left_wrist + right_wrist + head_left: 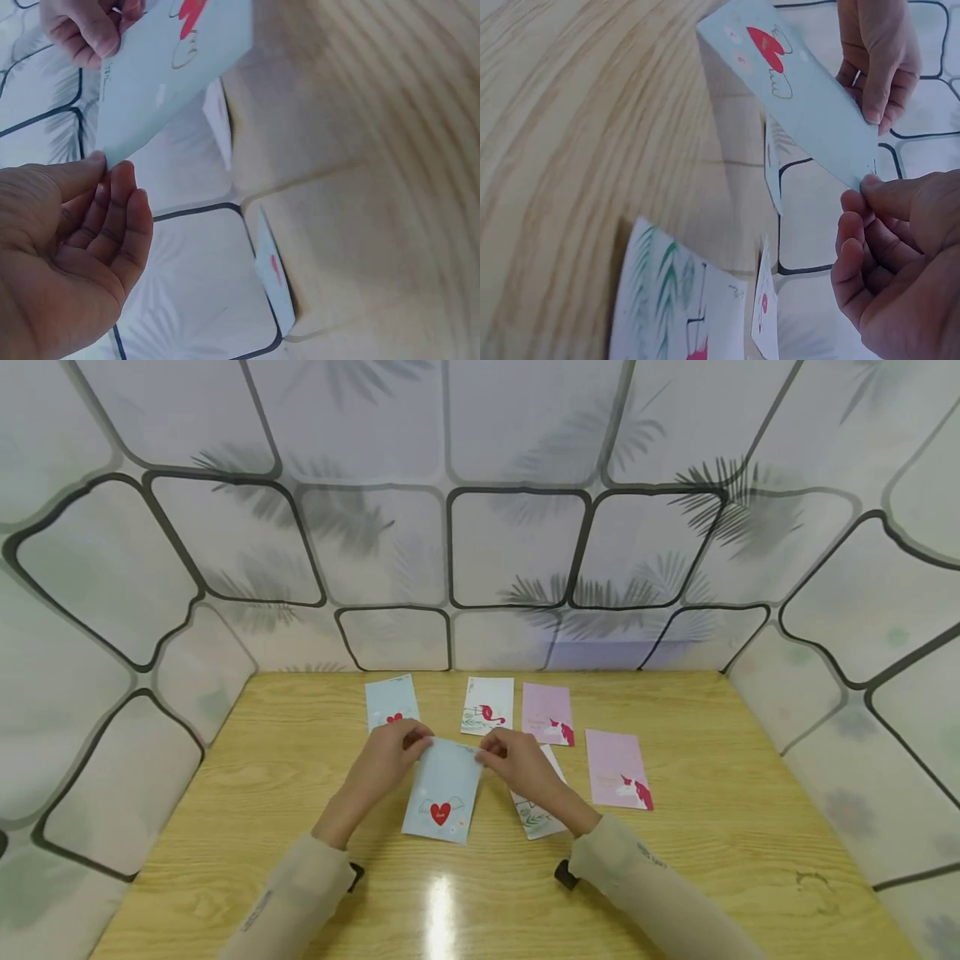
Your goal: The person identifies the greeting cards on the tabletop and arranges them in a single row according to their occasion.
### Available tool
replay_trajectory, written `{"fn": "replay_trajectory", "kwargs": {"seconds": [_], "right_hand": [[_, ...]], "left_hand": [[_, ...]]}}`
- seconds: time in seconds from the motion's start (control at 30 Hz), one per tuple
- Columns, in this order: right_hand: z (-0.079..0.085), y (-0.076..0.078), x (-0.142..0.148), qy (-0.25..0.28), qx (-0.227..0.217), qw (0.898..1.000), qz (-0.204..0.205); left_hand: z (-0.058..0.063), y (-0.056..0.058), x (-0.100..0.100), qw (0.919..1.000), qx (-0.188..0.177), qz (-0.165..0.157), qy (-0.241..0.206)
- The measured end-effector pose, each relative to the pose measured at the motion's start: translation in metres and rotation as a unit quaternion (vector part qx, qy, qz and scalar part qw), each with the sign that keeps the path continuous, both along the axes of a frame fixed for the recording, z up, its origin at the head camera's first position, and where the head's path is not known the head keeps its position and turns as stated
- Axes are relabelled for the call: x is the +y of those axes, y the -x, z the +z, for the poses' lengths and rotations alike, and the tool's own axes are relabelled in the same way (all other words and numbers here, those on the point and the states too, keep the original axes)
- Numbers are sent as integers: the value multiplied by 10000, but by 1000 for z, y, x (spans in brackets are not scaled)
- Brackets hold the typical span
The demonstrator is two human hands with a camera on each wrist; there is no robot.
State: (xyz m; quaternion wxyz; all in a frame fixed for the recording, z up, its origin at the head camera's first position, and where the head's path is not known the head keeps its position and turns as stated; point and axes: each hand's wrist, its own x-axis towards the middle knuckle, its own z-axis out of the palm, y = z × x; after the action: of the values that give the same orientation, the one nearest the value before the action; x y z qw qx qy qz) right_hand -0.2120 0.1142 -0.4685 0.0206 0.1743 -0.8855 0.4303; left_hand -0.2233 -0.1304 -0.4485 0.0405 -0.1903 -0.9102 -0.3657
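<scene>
Bench (712, 768), one, wood-grained, carrying five loose cards: a blue card (388, 695) partly hidden at far left, a white flamingo card (480, 697), a second white card (536, 822) partly behind the right hand (521, 764), and two pink unicorn cards (617, 764). Hands, one pair, the right hand and left hand (386, 752) each with thumb and fingertips closed on an upper corner of the held card (444, 787), pale blue, tilted between them over the bench (whether its lower edge touches the wood cannot be told). Winged heart (441, 812), red, one, printed low on the held card.
</scene>
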Motion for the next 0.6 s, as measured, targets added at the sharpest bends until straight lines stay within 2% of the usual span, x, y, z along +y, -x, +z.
{"fn": "replay_trajectory", "kwargs": {"seconds": [0.27, 0.6], "right_hand": [[13, 2, -9, 527, 18, 9985, 137], [37, 9, -39, 1084, 152, 9920, 636]], "left_hand": [[27, -5, -12, 9986, -322, 192, -376], [60, -10, -48, 9969, -585, 466, -255]]}}
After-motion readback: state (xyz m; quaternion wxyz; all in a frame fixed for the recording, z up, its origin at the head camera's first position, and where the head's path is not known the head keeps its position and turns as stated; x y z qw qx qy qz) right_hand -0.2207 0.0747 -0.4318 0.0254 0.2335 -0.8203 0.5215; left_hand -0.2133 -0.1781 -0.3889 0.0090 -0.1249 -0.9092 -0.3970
